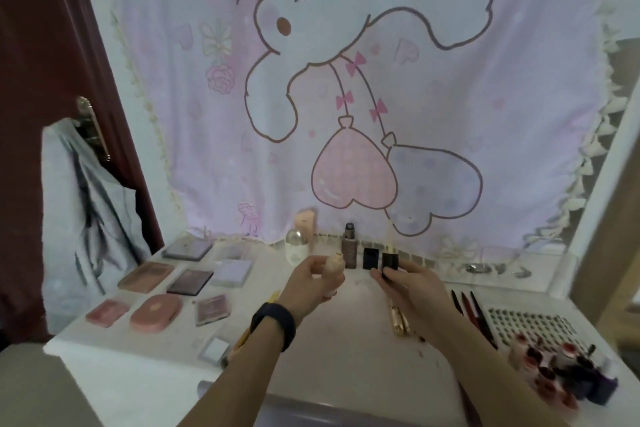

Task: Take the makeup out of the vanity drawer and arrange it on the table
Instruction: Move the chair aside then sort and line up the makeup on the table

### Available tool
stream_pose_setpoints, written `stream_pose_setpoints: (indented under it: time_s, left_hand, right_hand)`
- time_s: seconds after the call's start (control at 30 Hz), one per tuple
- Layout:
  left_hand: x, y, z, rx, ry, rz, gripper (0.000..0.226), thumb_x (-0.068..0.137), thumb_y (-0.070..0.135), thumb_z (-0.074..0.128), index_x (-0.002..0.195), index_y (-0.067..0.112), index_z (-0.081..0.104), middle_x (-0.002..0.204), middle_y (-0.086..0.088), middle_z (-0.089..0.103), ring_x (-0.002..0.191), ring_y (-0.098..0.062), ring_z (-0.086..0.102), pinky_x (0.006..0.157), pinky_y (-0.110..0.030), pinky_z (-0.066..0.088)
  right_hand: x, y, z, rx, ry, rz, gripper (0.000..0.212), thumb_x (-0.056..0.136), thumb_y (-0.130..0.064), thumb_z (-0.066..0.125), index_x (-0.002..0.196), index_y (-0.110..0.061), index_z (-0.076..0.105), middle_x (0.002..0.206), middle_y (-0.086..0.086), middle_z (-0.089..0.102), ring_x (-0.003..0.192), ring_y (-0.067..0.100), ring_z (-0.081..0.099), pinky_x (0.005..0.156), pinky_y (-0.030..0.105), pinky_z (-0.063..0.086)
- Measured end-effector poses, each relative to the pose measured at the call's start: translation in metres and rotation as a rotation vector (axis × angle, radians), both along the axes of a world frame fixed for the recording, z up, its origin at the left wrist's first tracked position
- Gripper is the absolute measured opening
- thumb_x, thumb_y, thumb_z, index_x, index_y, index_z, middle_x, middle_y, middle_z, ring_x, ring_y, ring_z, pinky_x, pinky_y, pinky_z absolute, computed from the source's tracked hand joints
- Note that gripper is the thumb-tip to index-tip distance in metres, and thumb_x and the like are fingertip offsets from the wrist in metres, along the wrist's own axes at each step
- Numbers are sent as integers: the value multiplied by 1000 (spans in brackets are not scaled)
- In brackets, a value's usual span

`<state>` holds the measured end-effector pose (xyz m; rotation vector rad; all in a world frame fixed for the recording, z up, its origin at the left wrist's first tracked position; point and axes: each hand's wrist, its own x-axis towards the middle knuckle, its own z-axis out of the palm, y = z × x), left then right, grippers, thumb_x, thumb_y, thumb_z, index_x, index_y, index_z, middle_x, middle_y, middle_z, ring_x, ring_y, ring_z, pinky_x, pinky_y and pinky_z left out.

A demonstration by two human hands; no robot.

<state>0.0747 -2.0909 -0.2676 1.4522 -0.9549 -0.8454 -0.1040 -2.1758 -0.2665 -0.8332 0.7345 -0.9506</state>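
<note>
Landmark: tall brown glitter-flecked bottle with grey cap, upright at the back of the white vanity table top.

Handling (judged):
- Flat pink, plum and lilac compacts, laid in rows well left of the landmark. Likely stiff, light and hinged. Lift by the long edges and set down flat.
- Small peach-coloured rounded bottle, held off the table just in front-left of the landmark. The left hand has its fingers curled round the body. Probably light, smooth and a little slippery. Grip the middle and keep it upright, since its cap appears to be off.
- Glossy black square cap, just front-right of the landmark, pinched by the right hand. Its thin pale wand points up. The wand looks flexible and may carry product, so hold it by the cap only.

The 2 hands are apart, each clamped on its own piece.

Looks:
- Bottle: matte peach-beige with a narrow neck. Blurred, no label readable.
- Cap: dark and boxy, much like the 1 loose black cap standing just right of the landmark.
- Wand: cream, slim, tip detail too small to tell.
</note>
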Motion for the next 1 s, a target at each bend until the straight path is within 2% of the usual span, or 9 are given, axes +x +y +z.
stream_pose_setpoints:
  time_s: [0.13, 0.23, 0.33, 0.47, 0.57, 0.67, 0.73, 0.87, 1.0]
  left_hand:
    - [9, -34, -8, 77, 60, -58, 22, 93, 24, 68, 111, 18, 58, 106, -5, 63, 89, -18, 64, 88, -40, 57]
    - [16, -55, -17, 94, 11, -91, 28, 87, 22, 71, 113, 18, 61, 110, -4, 66, 97, -18, 64, 94, -43, 55]
    - [25, -69, -28, 121, -165, -140, 33, 91, 19, 70, 123, 21, 59, 117, 2, 65, 107, -12, 61, 89, -25, 49]
    - [30, -82, -36, 130, -311, -207, 28, 94, 19, 67, 119, 28, 58, 107, 11, 63, 93, 0, 59, 68, -8, 48]
    - [32, -85, -38, 137, -381, -246, 33, 94, 17, 67, 124, 24, 58, 107, 8, 63, 92, -2, 60, 68, -6, 48]
    - [32, -85, -37, 145, -447, -236, 37, 94, 14, 64, 130, 19, 56, 111, 3, 62, 92, -4, 59, 69, -7, 48]
    - [31, -84, -40, 145, -467, -217, 37, 93, 15, 64, 129, 18, 56, 113, 0, 63, 92, -7, 60, 71, -9, 47]
    - [26, -80, -51, 168, -555, -152, 45, 82, 34, 78, 120, 24, 57, 108, 4, 65, 93, -14, 61, 76, -23, 49]
    - [30, -80, -52, 158, -665, -89, 43, 84, 39, 76, 120, 22, 61, 107, 2, 66, 90, -17, 59, 82, -30, 49]
  right_hand:
    - [14, -30, -12, -166, 317, -71, 28, 86, -3, 76, 113, -3, 66, 105, 15, 73, 98, 26, 71, 89, 36, 58]
    - [19, -45, -21, -353, 575, -123, 24, 84, -20, 81, 98, -25, 62, 97, -6, 70, 89, 9, 66, 73, 22, 51]
    - [24, -56, -29, -495, 698, -130, 27, 80, -28, 83, 94, -34, 60, 93, -17, 66, 91, 2, 64, 70, 12, 42]
    - [30, -61, -39, -650, 806, -140, 28, 80, -29, 83, 100, -36, 65, 88, -27, 61, 84, -7, 58, 72, 12, 41]
    - [32, -61, -44, -693, 996, -146, 25, 79, -36, 79, 102, -38, 69, 89, -16, 65, 84, 7, 61, 74, 26, 48]
    - [34, -59, -45, -715, 1263, -121, 23, 80, -44, 72, 101, -37, 67, 92, -10, 67, 83, 14, 58, 66, 29, 41]
    - [35, -58, -47, -707, 1309, -104, 24, 81, -45, 69, 104, -39, 67, 95, -10, 68, 90, 16, 60, 69, 29, 41]
    - [39, -60, -52, -736, 1364, -122, 20, 79, -46, 64, 98, -39, 66, 95, -7, 68, 104, 23, 61, 88, 37, 42]
    - [39, -62, -55, -734, 1388, -119, 20, 79, -47, 64, 97, -39, 64, 88, -8, 57, 108, 26, 57, 81, 37, 29]
